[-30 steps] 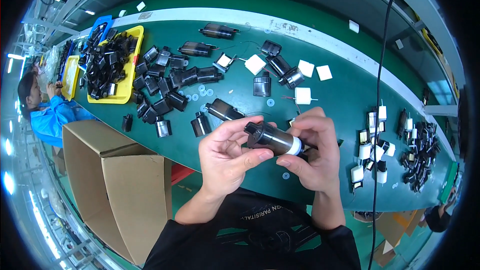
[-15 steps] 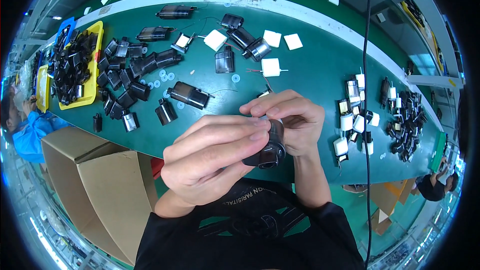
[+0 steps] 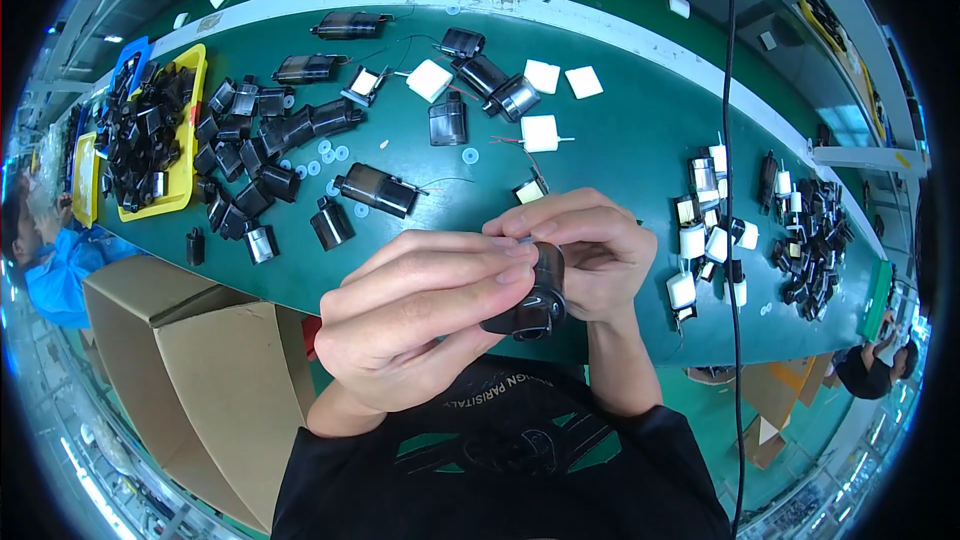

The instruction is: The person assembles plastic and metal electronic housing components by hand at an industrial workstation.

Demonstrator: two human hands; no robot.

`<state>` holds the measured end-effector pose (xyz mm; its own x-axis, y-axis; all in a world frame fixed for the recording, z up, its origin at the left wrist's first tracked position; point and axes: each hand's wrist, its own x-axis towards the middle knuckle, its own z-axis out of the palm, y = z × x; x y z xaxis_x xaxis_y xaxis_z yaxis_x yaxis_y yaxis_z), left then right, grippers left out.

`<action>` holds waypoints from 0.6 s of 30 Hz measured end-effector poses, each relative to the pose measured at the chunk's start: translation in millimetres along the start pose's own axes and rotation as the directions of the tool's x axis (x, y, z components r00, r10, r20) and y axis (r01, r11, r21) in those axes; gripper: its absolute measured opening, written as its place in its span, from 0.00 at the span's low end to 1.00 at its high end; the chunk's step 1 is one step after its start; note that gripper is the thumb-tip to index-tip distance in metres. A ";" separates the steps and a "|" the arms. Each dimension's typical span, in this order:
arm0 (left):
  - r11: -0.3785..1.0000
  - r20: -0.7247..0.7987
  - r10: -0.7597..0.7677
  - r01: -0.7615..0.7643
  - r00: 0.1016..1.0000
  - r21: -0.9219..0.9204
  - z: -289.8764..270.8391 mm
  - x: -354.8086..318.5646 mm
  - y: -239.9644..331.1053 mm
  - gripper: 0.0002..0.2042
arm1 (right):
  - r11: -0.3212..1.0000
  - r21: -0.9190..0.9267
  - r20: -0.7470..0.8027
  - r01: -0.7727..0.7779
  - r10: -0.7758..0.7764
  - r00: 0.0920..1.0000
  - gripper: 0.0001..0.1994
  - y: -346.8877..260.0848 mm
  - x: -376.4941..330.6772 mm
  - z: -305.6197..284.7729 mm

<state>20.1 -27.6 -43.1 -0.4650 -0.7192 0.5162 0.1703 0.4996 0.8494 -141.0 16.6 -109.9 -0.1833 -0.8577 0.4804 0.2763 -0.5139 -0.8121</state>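
The left hand (image 3: 425,305) and right hand (image 3: 600,250) both grip a smoky-black plastic housing (image 3: 546,292) over the green table's (image 3: 630,140) near edge. Fingertips hide its far end; steady, even pressure there seems wise.

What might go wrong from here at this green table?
The glossy dark piece might slip, since the left grip and right grip hold it up off the green table. A small translucent disc lies loose there and could get brushed away. The thin wire trailing from a dark unit might snag.
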 end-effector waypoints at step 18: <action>0.702 0.056 -0.548 0.495 0.835 -0.512 -5.8 -9.3 -16.0 0.22 | 0.746 -0.089 -0.214 -0.659 0.632 0.745 0.07 -43.8 7.7 4.8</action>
<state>26.7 -31.7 -60.8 -0.5298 -0.8472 -0.0403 0.3345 -0.2524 0.9080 -150.0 32.3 -69.1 -0.1641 -0.9600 -0.2268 0.2433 0.1834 -0.9524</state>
